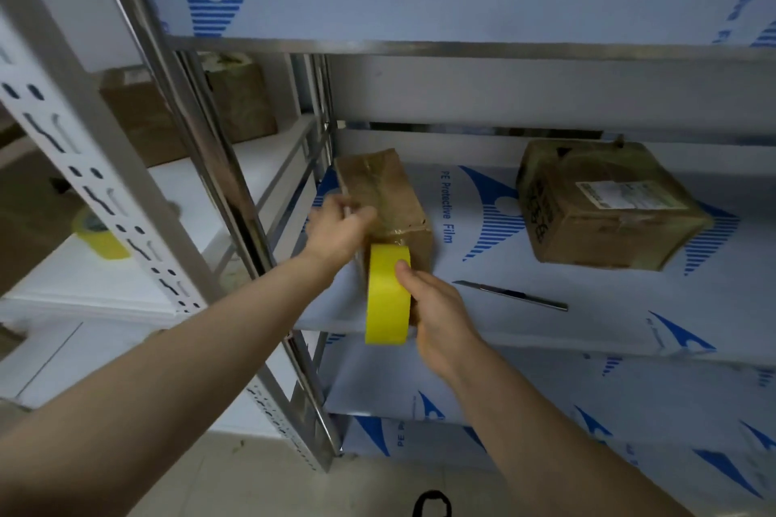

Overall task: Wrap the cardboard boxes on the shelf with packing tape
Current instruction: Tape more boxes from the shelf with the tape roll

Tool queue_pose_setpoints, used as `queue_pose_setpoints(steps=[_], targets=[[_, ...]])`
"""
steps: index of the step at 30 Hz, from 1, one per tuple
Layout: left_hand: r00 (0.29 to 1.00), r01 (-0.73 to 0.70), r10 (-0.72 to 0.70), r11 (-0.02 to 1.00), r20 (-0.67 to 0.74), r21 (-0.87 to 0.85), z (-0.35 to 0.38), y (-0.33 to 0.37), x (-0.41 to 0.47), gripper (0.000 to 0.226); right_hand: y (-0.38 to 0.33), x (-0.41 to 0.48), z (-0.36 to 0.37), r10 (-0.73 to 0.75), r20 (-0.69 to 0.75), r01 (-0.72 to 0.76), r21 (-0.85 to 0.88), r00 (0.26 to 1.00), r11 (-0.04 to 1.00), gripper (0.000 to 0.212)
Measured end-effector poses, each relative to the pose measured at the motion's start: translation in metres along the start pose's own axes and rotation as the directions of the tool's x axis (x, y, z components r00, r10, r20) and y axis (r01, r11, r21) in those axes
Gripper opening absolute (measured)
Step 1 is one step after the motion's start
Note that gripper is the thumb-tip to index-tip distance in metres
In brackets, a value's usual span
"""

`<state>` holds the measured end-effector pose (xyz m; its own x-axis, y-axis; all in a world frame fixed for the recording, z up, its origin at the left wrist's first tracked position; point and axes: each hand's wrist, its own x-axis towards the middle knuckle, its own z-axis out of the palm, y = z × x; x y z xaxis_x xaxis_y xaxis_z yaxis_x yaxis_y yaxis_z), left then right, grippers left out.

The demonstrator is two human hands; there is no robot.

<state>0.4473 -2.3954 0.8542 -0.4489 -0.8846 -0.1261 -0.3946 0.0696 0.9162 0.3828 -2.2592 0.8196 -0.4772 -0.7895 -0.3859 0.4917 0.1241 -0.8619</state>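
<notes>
Box (384, 201) on the middle shelf (588, 332), at its left end, one short end toward the camera. Gripped at the near left corner by left hand (336, 229), fingers curled over the top edge. Tape (388, 294), a yellow roll standing on edge, clasped in right hand (441, 319), thumb on the outer face, other fingers hidden behind; pressed up to the box's near end, touching or very nearly. Glossy tape already across the top and near end of this box (several passes by the look, count impossible to make out). Judged mid-wrap: strand from roll to box likely, not plainly seen. Second box (609, 206), well apart to the right on the same shelf, likewise shiny with tape, label on top; judged done or close to it. Cutter (510, 295) lying flat between the two, touched by neither hand. Probably left: finish this loop, cut, smooth down the end. Rack boxes (142, 118) off to the left, dim and partly hidden; wrapped or not, cannot tell.
</notes>
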Motion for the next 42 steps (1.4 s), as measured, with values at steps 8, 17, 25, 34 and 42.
queue_pose_setpoints(steps=[8, 17, 25, 34, 42], targets=[[0.916, 0.379, -0.343, 0.910, 0.208, -0.169, 0.003, -0.002, -0.024, 0.071, -0.017, -0.007, 0.007, 0.063, 0.163, -0.043, -0.120, 0.985, 0.992, 0.032], [0.911, 0.397, -0.369, 0.906, 0.186, -0.148, -0.008, 0.006, -0.028, 0.068, -0.081, 0.037, -0.004, -0.396, 0.564, 0.610, -0.793, 0.725, -0.013, 0.037], [0.931, 0.363, -0.356, 0.925, 0.080, -0.114, 0.003, 0.001, -0.029, 0.068, -0.064, 0.076, 0.007, -0.124, 0.678, 0.581, -0.697, 0.724, -0.419, 0.051], [0.918, 0.390, -0.383, 0.919, 0.102, -0.055, 0.018, -0.021, -0.041, 0.045, -0.064, 0.080, 0.008, -0.130, 0.654, 0.568, -0.724, 0.745, -0.392, 0.048], [0.897, 0.426, -0.391, 0.889, 0.206, -0.166, 0.014, -0.005, -0.042, 0.013, -0.059, 0.082, 0.013, -0.191, 0.641, 0.573, -0.758, 0.744, -0.312, 0.051]])
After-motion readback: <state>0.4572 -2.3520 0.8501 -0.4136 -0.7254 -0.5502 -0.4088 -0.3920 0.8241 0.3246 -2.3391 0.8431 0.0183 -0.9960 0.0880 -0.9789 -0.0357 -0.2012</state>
